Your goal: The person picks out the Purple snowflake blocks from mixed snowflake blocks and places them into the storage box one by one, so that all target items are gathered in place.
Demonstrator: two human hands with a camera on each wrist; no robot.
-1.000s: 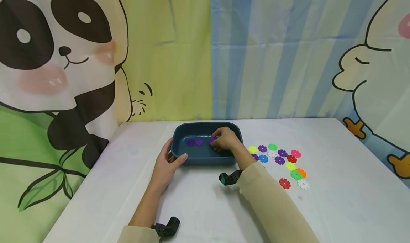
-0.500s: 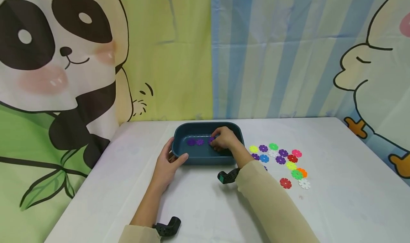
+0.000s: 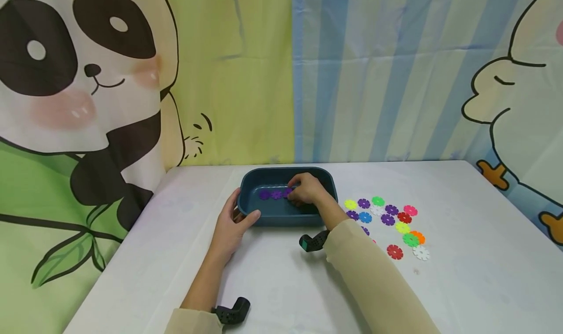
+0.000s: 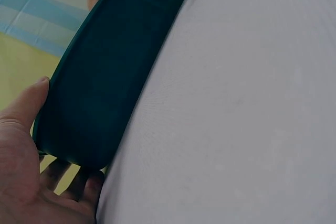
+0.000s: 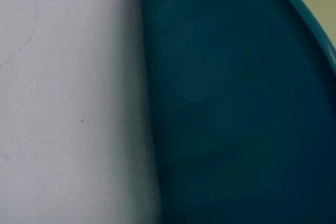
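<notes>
A dark teal plastic basin (image 3: 286, 220) stands on the white table. My left hand (image 3: 230, 229) grips its left end, thumb at the near rim; the left wrist view shows the left hand (image 4: 31, 166) with its fingers curled round that end. Inside the basin, my right hand (image 3: 306, 191) pinches a purple flower-shaped plastic disc (image 3: 288, 191), partly hidden by the fingers. To its left, a purple disc (image 3: 276, 195) and another purple disc (image 3: 265, 195) lie in a row on the basin floor. The right wrist view shows the basin's outer wall (image 5: 226, 98) but no hand.
Right of the basin, several loose flower-shaped discs lie on the table (image 3: 475, 256), among them a red disc (image 3: 395, 252), a blue disc (image 3: 365, 217) and a pink disc (image 3: 410, 211). My right forearm hides part of this group. A printed curtain (image 3: 246, 79) hangs behind the table.
My right hand has shifted slightly left in the basin, bringing its purple disc up close to the other two. My left hand keeps its grip. The head view has turned slightly.
</notes>
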